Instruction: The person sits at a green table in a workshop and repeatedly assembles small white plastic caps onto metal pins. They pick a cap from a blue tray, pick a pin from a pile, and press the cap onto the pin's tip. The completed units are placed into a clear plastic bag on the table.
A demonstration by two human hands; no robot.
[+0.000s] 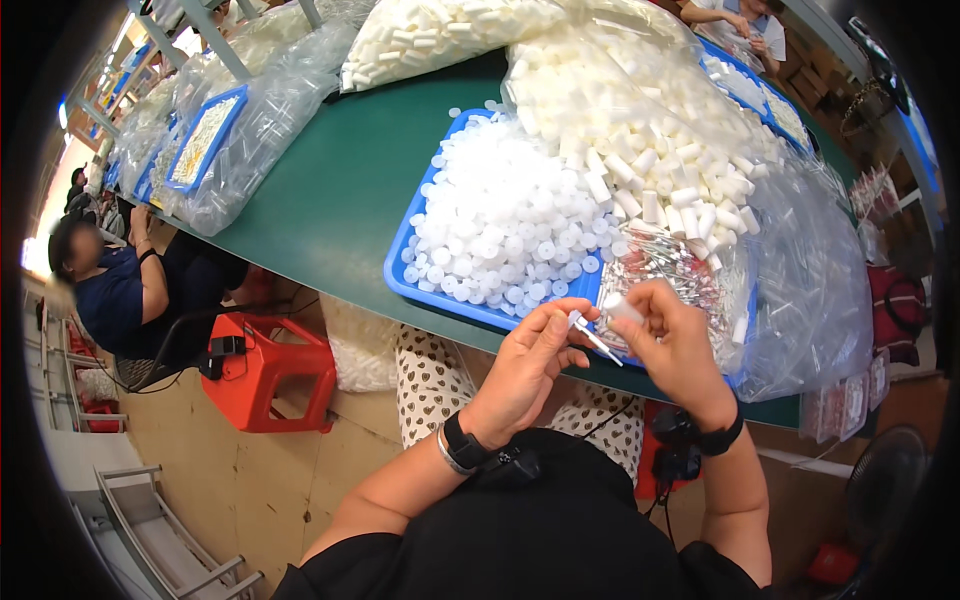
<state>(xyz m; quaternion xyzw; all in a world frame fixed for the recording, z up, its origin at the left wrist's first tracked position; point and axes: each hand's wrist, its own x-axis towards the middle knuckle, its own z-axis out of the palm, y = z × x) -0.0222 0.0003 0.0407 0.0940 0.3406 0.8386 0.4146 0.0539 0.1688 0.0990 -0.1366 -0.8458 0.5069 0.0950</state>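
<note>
Just over the table's front edge, my left hand (530,355) pinches a thin white stick (602,345) between thumb and fingers; its tip points down to the right. Close beside it, my right hand (675,340) is closed on a small white cylinder (625,309). The two pieces are very near each other; whether they touch I cannot tell. Behind my hands a blue tray (398,255) carries a heap of translucent white discs (500,210). To its right lie thin metal pins with reddish parts (665,265), partly hidden by my right hand.
White cylinders (640,180) spill from a large clear bag onto the green table (310,190). Crumpled clear plastic (810,290) lies at the right. A red stool (270,375) stands at the left, near a seated person (115,280). Another person (745,25) works across the table.
</note>
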